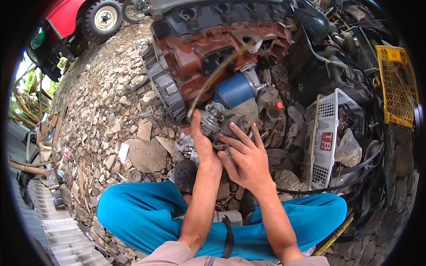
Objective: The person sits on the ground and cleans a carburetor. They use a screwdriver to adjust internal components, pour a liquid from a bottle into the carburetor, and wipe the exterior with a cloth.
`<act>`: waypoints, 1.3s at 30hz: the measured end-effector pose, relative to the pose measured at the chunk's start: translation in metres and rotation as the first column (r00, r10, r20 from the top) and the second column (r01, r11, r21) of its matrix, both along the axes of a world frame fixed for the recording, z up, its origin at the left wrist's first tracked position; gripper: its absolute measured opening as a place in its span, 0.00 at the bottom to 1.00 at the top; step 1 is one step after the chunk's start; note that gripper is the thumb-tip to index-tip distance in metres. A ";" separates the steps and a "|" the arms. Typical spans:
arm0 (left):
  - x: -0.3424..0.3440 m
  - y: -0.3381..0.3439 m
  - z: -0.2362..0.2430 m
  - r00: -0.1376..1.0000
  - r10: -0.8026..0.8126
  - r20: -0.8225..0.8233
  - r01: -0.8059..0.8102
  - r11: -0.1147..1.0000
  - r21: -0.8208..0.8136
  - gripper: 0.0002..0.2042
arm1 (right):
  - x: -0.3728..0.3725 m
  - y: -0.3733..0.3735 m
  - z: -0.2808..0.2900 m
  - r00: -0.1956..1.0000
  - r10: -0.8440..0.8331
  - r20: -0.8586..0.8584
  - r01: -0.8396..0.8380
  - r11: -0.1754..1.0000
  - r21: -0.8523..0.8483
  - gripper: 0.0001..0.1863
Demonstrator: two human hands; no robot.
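Note:
My left hand (202,142) grips a grey finned metal part (208,122), with a long translucent yellowish tube (222,66) rising from near my thumb across the engine. My right hand (246,159) is over a darker grimy piece (235,124) against that part, fingers resting on and round it; what lies under them is partly hidden. Just beyond my hands are a blue cylindrical filter (233,93) on the rust-red engine block (186,57) and a bottle with a red cap (270,115). Small metal pieces in plastic (186,144) lie below the part.
A white crate (319,146) and a yellow crate (395,88) stand right among black hoses and parts. Broken stone (115,119) covers the ground at left. A red vehicle (60,22) is upper left, corrugated sheets (49,221) lower left. My crossed legs (137,208) frame the near side.

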State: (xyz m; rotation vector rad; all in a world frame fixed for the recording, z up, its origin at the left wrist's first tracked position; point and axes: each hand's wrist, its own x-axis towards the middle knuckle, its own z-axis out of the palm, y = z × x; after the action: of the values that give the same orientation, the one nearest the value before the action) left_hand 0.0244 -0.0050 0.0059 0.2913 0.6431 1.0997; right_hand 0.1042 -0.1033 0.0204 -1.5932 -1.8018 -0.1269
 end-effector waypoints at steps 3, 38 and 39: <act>-0.007 0.010 -0.003 0.996 0.039 0.074 -0.041 0.999 0.025 0.24 | -0.002 0.003 -0.036 1.000 0.021 -0.015 -0.018 0.980 0.197 0.15; 0.007 -0.026 0.020 0.983 -0.178 -0.038 0.180 0.982 0.064 0.33 | 0.024 0.012 -0.025 0.054 -0.282 -0.958 0.041 0.959 -0.280 0.22; 0.008 -0.029 0.021 0.985 -0.174 -0.018 0.175 0.979 0.101 0.35 | 0.028 0.013 -0.030 0.012 -0.276 -0.961 0.074 0.959 -0.274 0.21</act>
State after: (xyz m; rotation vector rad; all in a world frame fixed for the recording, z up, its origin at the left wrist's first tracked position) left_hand 0.0323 -0.0339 0.0268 0.4338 0.5590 0.9646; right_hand 0.1320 -0.0907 -0.0091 -1.3069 -0.3888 0.8940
